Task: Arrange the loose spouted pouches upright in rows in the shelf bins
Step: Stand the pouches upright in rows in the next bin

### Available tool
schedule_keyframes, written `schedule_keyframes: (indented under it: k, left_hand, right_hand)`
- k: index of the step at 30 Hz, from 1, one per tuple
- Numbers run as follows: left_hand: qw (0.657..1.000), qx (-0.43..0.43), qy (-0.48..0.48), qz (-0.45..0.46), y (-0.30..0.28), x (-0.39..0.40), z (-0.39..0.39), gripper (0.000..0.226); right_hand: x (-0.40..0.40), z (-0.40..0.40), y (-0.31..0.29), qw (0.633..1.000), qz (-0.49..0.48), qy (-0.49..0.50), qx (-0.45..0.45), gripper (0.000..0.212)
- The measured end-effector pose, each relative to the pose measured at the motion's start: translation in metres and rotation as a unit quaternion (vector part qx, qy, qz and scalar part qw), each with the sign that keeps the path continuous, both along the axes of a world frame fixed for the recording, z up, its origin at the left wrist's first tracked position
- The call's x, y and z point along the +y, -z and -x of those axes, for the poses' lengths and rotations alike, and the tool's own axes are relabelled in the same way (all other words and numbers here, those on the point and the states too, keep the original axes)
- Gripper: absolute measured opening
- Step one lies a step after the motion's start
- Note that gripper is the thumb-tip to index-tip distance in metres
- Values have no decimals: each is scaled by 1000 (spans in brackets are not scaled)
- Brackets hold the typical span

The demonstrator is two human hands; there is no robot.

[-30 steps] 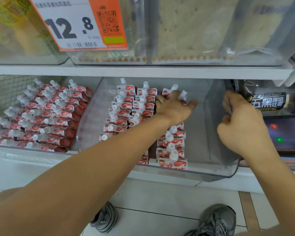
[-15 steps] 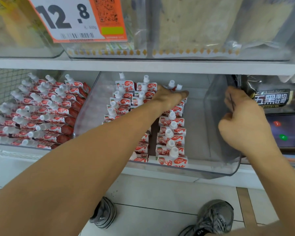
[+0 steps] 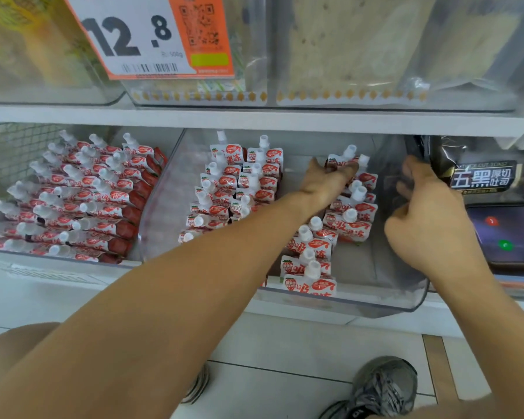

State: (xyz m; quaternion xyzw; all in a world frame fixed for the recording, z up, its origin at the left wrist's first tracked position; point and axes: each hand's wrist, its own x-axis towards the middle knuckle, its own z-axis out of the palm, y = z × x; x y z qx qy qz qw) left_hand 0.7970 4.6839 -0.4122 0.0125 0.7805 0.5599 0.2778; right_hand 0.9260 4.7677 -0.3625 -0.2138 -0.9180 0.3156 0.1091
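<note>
Left hand on rear pouch of right-hand row, clear bin.
We note its fingers curled over the top of a red-and-white spouted pouch, white spout up, long axis upright, tilted slightly back. Right hand at the bin's right wall, fingers loosely curled; we cannot tell if they grasp it. Price tag reads 12.8; black bag reads "THICK CUT TOAST".

The price tag on the upper shelf bin reads "12.8" and "500g". The dark toast bag at right reads "THICK CUT TOAST" and "五黑厚切吐司".
</note>
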Motion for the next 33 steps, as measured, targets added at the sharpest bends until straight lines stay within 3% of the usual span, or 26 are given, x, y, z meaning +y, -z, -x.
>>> schedule_keyframes:
  k: [3,6,9,12,16,20,24,29,33]
  left_hand:
    - [999,-13,4,-31,-9,-4,-1,91]
    - [999,-20,41,10,5,12,4,105]
    - [993,-13,115,13,-3,6,-4,61]
    - [984,-8,174,46,-10,-13,1,65]
    - [988,20,116,95,-21,-32,-12,75]
    - [976,55,150,145,-30,-59,-46,74]
    - [958,55,186,210,-36,-79,-68,45]
    - [961,71,199,178,-23,-82,-78,33]
    - [973,17,190,131,-25,-80,-84,56]
  right_hand:
    - [-2,0,-2,1000,20,3,-6,74]
    - [-2,-3,-5,998,62,-6,-8,76]
    - [-5,-7,-11,997,79,-20,-9,83]
    - [-8,-9,-14,994,105,-29,-1,93]
    - [-7,-8,-15,991,128,-30,1,81]
    - [-8,-9,-17,990,137,-28,6,65]
    - [-3,-9,-12,994,107,-19,-1,51]
    - [-1,-9,-9,995,96,-13,-13,53]
    - [0,-9,-8,994,103,-20,-14,60]
